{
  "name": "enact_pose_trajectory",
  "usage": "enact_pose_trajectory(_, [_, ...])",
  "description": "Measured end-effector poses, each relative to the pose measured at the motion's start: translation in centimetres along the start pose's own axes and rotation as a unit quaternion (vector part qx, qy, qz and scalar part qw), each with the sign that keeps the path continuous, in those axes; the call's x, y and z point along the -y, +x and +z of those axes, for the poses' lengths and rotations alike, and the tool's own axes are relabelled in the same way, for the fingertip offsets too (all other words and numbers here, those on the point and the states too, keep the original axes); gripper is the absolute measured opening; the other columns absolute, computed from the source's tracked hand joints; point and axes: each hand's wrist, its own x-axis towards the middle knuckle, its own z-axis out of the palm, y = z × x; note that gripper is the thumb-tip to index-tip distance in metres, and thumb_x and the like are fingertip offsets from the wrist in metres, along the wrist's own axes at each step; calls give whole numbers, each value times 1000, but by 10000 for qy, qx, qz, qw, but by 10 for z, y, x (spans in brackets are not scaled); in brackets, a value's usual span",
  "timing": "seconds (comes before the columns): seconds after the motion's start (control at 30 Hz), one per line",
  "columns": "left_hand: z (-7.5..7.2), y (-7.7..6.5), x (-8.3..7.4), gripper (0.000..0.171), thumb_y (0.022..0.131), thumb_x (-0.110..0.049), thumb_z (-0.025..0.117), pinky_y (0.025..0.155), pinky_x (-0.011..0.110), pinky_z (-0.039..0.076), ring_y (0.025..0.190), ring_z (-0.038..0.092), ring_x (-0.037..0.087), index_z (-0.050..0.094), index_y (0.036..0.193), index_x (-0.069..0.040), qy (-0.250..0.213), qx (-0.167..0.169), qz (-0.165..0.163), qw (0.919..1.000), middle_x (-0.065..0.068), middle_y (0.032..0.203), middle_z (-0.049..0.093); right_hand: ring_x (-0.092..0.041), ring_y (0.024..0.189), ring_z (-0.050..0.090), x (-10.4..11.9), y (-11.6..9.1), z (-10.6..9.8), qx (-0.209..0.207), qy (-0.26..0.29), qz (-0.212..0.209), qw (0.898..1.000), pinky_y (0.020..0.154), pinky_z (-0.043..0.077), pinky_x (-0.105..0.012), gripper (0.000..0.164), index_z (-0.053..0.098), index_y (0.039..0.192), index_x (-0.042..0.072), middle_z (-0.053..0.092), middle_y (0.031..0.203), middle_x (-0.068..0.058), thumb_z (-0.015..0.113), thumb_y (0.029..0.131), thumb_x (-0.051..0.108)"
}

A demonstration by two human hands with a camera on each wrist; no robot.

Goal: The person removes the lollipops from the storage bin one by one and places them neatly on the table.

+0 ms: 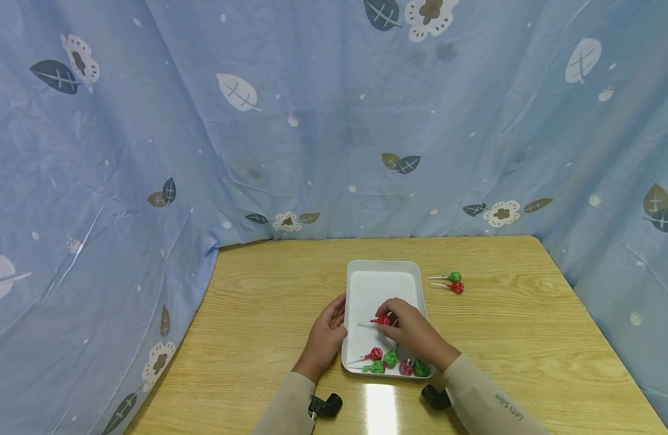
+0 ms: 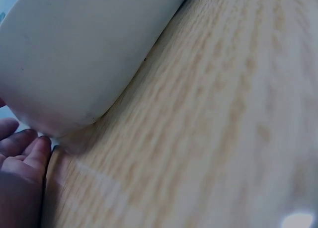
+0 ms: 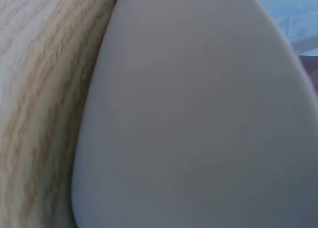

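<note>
A white tray lies on the table. In the head view my right hand reaches over its right wall and pinches a red-wrapped lollipop by the head, the white stick pointing left. Against the tray's left wall rests my left hand, its fingers along the outside. Nearer the front of the tray lie a red lollipop, green lollipops and a purplish-red lollipop. The left wrist view shows left fingers at the tray's corner. Only the tray's outer wall fills the right wrist view.
Right of the tray, a green lollipop and a red lollipop lie on the wooden table, sticks pointing left. A blue patterned curtain hangs behind the table and at both sides.
</note>
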Motion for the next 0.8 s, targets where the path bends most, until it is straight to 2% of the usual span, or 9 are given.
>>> enact_pose_trajectory(0.23, [-1,-1,0,79,90,16,43,125,41,35,153,41,32,35,167,2,-34,1,-24,10000,19,169,40,-13,90,64,0,-1,-7,61,99,-130,9998,78,59,-31,13,74,111,9,67,107,3,80,100,7])
enact_pose_trajectory(0.8, [0,-2,-3,79,90,15,43,123,37,36,154,41,33,35,168,2,46,-38,-17,10000,19,169,39,-19,84,58,0,-5,-28,-298,86,158,9994,71,54,-29,18,75,113,9,65,103,3,81,97,4])
